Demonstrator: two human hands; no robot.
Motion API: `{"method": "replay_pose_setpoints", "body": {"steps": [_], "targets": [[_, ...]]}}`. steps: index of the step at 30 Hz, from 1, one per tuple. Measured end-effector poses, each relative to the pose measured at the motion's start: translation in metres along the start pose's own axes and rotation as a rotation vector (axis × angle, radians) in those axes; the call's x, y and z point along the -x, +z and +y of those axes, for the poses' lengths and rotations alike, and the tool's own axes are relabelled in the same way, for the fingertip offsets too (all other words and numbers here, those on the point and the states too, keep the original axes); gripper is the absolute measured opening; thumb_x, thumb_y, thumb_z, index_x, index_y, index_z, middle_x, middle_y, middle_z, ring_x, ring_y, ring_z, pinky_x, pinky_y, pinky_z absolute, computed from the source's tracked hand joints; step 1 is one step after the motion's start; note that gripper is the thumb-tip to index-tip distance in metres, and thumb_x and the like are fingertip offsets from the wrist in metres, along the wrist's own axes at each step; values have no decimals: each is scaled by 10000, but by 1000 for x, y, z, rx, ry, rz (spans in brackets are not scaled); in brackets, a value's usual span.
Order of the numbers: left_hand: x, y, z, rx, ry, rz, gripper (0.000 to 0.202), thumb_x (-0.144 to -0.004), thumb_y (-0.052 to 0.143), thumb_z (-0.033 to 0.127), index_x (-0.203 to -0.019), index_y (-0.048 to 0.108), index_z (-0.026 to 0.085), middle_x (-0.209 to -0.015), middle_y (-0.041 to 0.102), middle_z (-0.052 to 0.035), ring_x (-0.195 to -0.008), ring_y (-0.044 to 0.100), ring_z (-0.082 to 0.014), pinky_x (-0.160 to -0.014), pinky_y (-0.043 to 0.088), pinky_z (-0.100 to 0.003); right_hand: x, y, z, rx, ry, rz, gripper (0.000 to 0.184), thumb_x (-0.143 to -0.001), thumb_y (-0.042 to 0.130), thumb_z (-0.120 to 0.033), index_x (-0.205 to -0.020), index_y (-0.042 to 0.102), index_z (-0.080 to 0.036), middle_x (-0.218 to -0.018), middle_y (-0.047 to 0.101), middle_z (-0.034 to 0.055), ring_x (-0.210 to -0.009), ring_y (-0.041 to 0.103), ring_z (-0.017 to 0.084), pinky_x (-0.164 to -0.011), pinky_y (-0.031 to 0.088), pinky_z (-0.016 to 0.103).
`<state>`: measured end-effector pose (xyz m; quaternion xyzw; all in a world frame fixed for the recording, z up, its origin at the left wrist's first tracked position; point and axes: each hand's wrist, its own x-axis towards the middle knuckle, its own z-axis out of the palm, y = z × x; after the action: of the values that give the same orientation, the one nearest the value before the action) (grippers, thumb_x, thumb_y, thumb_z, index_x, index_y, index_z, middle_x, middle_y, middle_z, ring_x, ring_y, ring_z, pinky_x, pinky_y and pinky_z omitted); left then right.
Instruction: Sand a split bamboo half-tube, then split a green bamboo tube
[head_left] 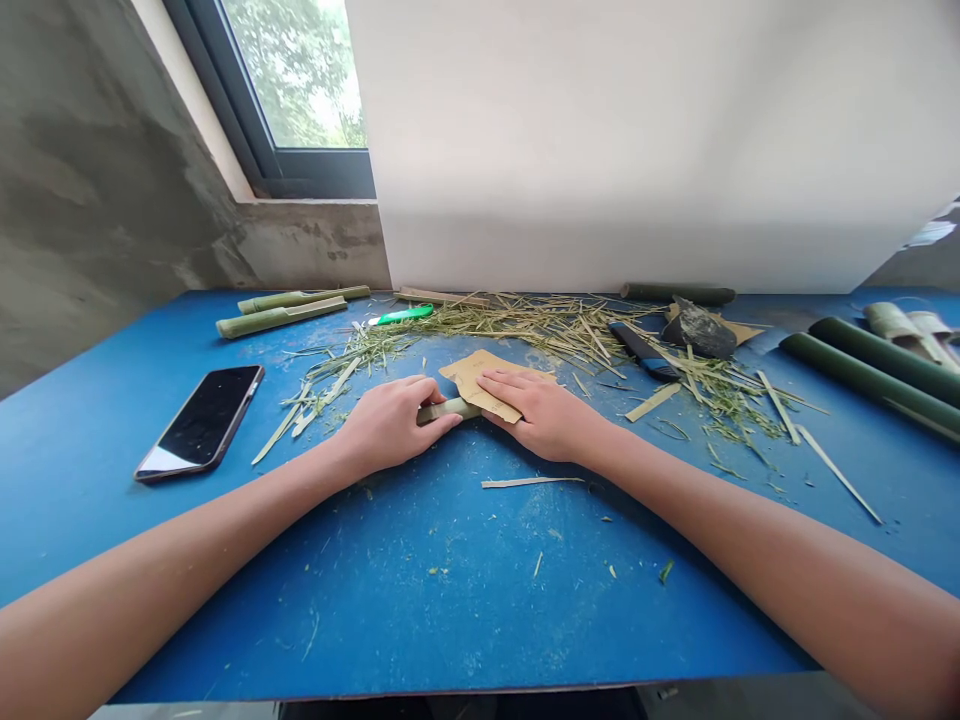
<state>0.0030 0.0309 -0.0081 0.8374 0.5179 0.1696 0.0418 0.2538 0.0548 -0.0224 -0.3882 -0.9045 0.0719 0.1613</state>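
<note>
Right now the left hand (394,425) has its grip closed around a pale green bamboo stick (448,410), and the stick's far end runs in under a sheet of brown sandpaper (480,382). The right hand (544,415) is pressing that one sheet down on the stick, fingers laid flat across it! Around them on the blue counter (450,600): two split bamboo lengths (281,317) back left, two dark green bamboo tubes (877,385) on the right, one phone (201,422), one green utility knife (401,316), one blue-handled tool (641,350), one dark stone (699,330), and heaps of bamboo shavings (525,325).
</note>
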Motion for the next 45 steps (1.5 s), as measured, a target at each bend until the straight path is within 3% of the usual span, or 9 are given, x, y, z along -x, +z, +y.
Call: {"method": "replay_pose_setpoints", "body": {"steps": [8, 18, 22, 28, 33, 45], "targets": [[-1, 2, -3, -3, 8, 10, 380, -913, 544, 570, -919, 657, 207, -917, 736, -55, -788, 664, -219, -685, 455, -316, 0, 2, -1, 19, -4, -11, 630, -1011, 463, -522, -1538, 470, -177, -1569, 453, 122, -1477, 387, 299, -1235, 284, 527], [-1, 2, -4, -14, 39, 48, 401, -925, 534, 569, -918, 688, 199, -900, 733, -67, -766, 654, -210, -704, 464, -316, 1, 4, 1, 37, -4, -64, 710, -1025, 349, -626, -1610, 328, -224, -1645, 319, 84, -1539, 249, 275, -1265, 195, 510], [-1, 3, -5, -7, 44, 52, 416, -928, 524, 578, -912, 697, 200, -875, 732, -63, -742, 650, -202, -699, 463, -313, 1, 5, 2, 37, -14, -65, 699, -1038, 298, -625, -1612, 323, -227, -1649, 311, 81, -1542, 239, 271, -1264, 199, 507], [-2, 2, -4, -1, 35, 41, 400, -927, 542, 563, -920, 702, 196, -907, 735, -68, -775, 661, -212, -712, 468, -314, 1, 2, -3, 66, -69, -55, 592, -1082, 253, -503, -1601, 348, -234, -1633, 360, 65, -1527, 285, 238, -1262, 201, 481], [-2, 1, -4, 5, 28, 29, 408, -926, 539, 571, -926, 704, 198, -896, 732, -66, -770, 658, -214, -708, 455, -320, 1, 0, -6, 54, -32, -78, 557, -1090, 236, -465, -1606, 327, -276, -1644, 329, 39, -1538, 252, 218, -1265, 164, 505], [-2, 1, -6, 10, 36, 29, 413, -929, 534, 573, -911, 695, 193, -897, 732, -64, -772, 650, -213, -703, 441, -318, 1, 3, -8, 142, -37, -72, 659, -1062, 289, -568, -1599, 343, -192, -1634, 349, 94, -1533, 268, 247, -1257, 199, 510]]}}
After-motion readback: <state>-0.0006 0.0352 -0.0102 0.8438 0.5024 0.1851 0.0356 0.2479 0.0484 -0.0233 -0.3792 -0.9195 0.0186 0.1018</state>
